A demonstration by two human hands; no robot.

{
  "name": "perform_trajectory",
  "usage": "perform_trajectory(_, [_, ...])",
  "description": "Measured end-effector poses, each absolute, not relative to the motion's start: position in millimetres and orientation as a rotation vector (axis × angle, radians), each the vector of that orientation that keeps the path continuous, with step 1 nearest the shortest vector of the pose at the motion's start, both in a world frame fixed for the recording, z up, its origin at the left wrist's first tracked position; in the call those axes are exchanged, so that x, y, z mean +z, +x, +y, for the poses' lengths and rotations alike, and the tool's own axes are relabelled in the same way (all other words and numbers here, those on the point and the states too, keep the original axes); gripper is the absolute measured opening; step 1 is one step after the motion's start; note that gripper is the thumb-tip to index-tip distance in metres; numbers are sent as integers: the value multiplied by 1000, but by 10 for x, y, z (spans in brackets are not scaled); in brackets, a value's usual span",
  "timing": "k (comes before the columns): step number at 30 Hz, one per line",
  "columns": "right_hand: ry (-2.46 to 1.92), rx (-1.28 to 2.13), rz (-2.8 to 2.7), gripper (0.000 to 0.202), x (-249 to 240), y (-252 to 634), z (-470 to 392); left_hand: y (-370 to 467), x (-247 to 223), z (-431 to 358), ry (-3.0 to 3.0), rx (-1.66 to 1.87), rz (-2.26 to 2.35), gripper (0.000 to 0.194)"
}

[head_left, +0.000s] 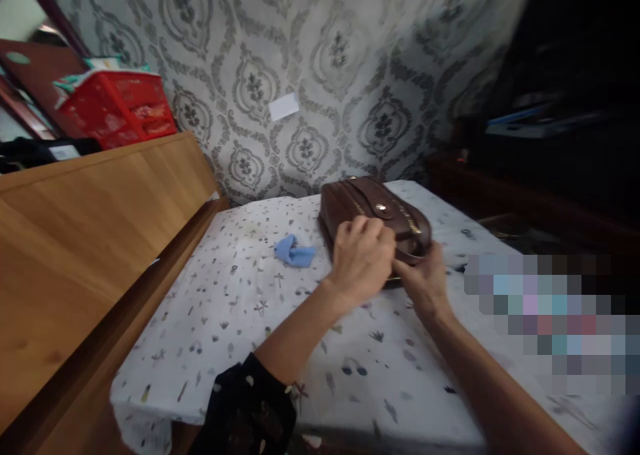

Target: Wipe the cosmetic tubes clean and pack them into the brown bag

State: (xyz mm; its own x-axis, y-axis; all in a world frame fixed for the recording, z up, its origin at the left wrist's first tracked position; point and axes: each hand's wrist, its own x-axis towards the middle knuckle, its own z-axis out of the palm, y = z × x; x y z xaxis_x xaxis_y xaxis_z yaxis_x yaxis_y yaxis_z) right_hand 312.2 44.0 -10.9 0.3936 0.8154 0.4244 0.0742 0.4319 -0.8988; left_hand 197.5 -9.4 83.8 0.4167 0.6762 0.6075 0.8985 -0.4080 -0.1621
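A brown leather bag (345, 201) with gold-toned zips and a strap closed by a round metal snap lies on the patterned white cloth of the table. My left hand (363, 258) is closed against the bag's near side, knuckles up. Whatever its fingers pinch is hidden behind the hand. Gripping the bag's near right end is my right hand (427, 281), its thumb toward my left hand and its other fingers mostly out of sight. A crumpled blue cloth (295, 251) lies left of the bag, apart from both hands.
The white patterned tablecloth (240, 308) covers the table. A wooden headboard-like panel (100, 241) runs along the left, with a red basket (120, 108) behind it. Grey patterned wallpaper (305, 48) rises at the back. Dark furniture (555, 168) stands at the right, and a pixelated patch (560, 315) hides something there.
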Motion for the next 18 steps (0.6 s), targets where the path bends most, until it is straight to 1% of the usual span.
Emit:
perform_trajectory(3, [-1024,622,-1093,75,-179,3143,428,1901,939,-69,-2307,-803,-1514,19])
perform_trajectory(6, [-1018,656,-1101,68,-213,3169,412,1839,1024,16,-2396,-965,-1598,25])
perform_trajectory(8, [-1023,667,-1099,61,-220,3186,403,1846,1078,65,-2430,-1009,-1604,18])
perform_trajectory(10, [-1031,672,-1104,56,-220,3201,393,1899,1132,87,-2434,-979,-1582,15])
perform_trajectory(12, [-1035,680,-1118,53,-218,3212,384,1991,1174,92,-2424,-867,-1543,20])
perform_trajectory(15, [-1028,681,-1130,55,-220,3210,384,2151,1189,108,-2415,-655,-1475,25])
perform_trajectory(18, [-1002,678,-1106,61,-224,3193,392,2268,1157,154,-2396,-548,-1429,17])
